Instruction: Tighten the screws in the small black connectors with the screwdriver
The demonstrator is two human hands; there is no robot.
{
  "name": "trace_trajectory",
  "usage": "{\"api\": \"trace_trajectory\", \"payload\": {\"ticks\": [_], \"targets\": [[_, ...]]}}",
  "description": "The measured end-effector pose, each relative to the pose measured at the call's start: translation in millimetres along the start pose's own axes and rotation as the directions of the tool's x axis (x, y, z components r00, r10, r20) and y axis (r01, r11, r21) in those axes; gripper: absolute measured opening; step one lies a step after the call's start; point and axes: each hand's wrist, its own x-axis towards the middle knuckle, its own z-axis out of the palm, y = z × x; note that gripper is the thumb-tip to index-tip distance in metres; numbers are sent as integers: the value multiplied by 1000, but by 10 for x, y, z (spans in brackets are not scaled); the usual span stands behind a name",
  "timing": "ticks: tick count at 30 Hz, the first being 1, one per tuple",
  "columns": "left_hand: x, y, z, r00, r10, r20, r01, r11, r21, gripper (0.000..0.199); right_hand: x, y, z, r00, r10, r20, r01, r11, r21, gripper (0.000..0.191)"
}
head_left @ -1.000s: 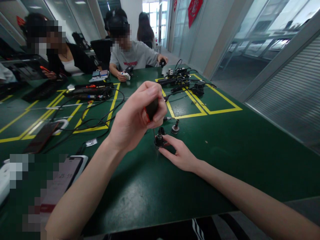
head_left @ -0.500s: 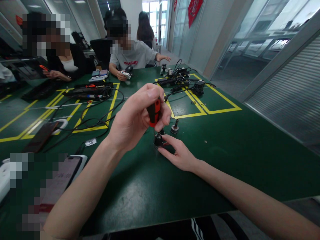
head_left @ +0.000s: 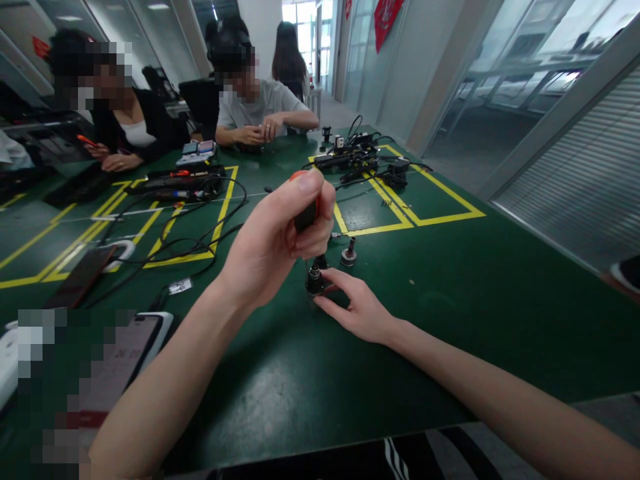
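My left hand [head_left: 273, 233] is wrapped round the red and black handle of a screwdriver [head_left: 306, 217], above the table. Its shaft points down toward a small black cylindrical part with a metal top [head_left: 315, 283], which stands upright on the green table [head_left: 300, 387]. From the right, my right hand [head_left: 357, 307] pinches that part low down between thumb and fingers. Whether the screwdriver's tip touches it I cannot tell. A similar small part with a round metal base [head_left: 349, 253] stands just behind my right hand.
Black cables and devices [head_left: 355, 157] lie within yellow tape at the back. To the left are a tool pouch [head_left: 185, 177], loose cables, a dark phone [head_left: 83, 273] and a nearer phone [head_left: 160, 327]. Two people [head_left: 265, 100] sit across the table.
My left fist has turned on the screwdriver, and its fingers now cover the handle's lower end. My right hand stays put. The person opposite has brought both hands together.
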Motion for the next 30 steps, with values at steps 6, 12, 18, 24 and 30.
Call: {"api": "trace_trajectory", "payload": {"ticks": [6,12,18,24,30], "targets": [[29,10,-18,998,-17,-59,15,999,-31,45,29,-78,-36,999,53,14,-53,998,18,27],[29,2,-9,998,-23,-59,20,999,-41,46,29,-75,-30,996,84,13,-84,996,7,30],[28,3,10,994,-62,-94,58,997,-47,49,26,-53,-22,998,63,3,-63,998,21,33],[22,6,24,994,-63,-93,60,998,-37,48,5,-19,-6,999,-23,-32,24,999,32,39],[17,4,7,998,-37,-54,36,999,-21,46,1,10,-31,995,-40,91,35,998,57,50]]}}
